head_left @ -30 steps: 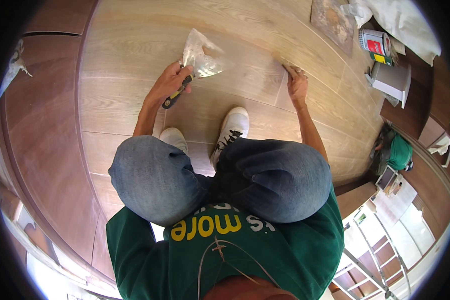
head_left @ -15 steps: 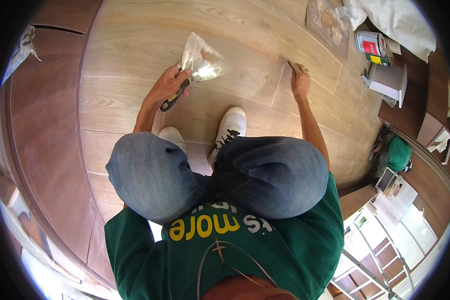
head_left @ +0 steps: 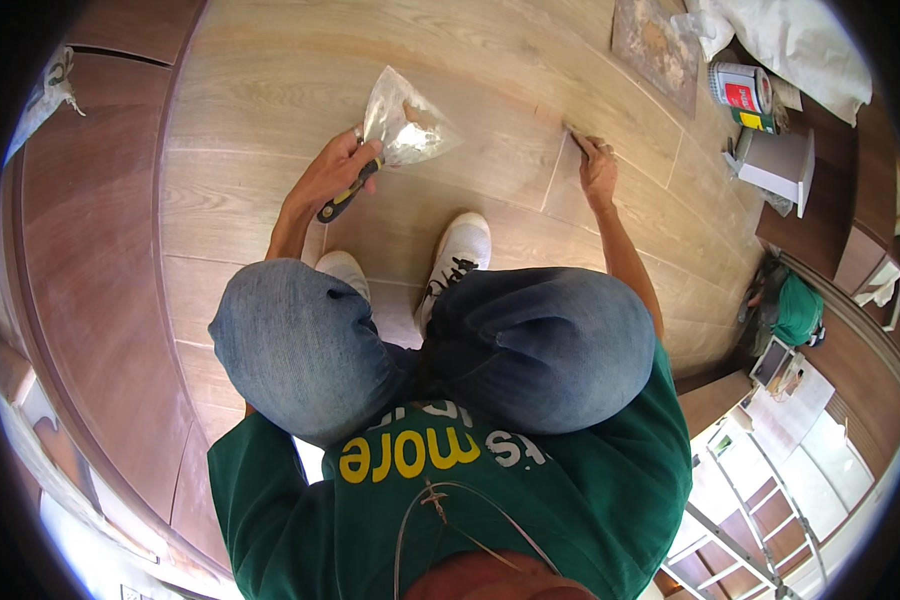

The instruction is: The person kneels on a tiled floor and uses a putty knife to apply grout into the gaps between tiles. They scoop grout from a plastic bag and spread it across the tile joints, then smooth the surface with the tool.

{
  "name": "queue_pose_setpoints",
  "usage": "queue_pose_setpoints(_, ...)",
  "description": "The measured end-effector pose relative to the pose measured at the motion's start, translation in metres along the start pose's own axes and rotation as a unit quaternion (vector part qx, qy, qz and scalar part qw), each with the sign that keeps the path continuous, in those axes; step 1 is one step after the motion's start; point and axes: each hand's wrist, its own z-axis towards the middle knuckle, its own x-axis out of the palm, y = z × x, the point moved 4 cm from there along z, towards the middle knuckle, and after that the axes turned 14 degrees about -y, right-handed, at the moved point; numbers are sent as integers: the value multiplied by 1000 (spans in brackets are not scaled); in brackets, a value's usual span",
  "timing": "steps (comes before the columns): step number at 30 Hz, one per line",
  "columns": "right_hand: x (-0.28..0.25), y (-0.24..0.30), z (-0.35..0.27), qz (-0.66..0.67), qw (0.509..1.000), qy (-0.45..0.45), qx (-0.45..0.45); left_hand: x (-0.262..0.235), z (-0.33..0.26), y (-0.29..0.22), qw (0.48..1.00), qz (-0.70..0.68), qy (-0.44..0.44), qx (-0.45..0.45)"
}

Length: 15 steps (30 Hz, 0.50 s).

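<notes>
My left hand is closed round the black and yellow handle of a wide putty knife, held above the floor ahead of my left shoe. A patch of brown paste lies on its shiny triangular blade. Farther right, my right hand grips a narrow, flat tool that looks like a small putty knife. Its tip is at the floor near a joint line, next to a faint reddish smear; my fingers cover most of it. The wood-look floor carries a dusty haze.
Brown panels run along the left side. At the far right are a stained board, paint cans, a white sheet and a pale box. Behind on the right are a person in green and a ladder.
The tool in my right hand has shifted and tilted slightly, with my fingers now lying flatter over it. My left hand and the wide putty knife have stayed almost still.
</notes>
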Motion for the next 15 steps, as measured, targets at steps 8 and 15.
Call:
queue_pose_setpoints(8, -14, -12, 16, 295, 937, 18, 187, 1, 5, 6, 999, -32, 20, -6)
queue_pose_setpoints(15, -107, 187, 41, 431, 902, 10, -14, 12, -7, -12, 989, -31, 128, -63)
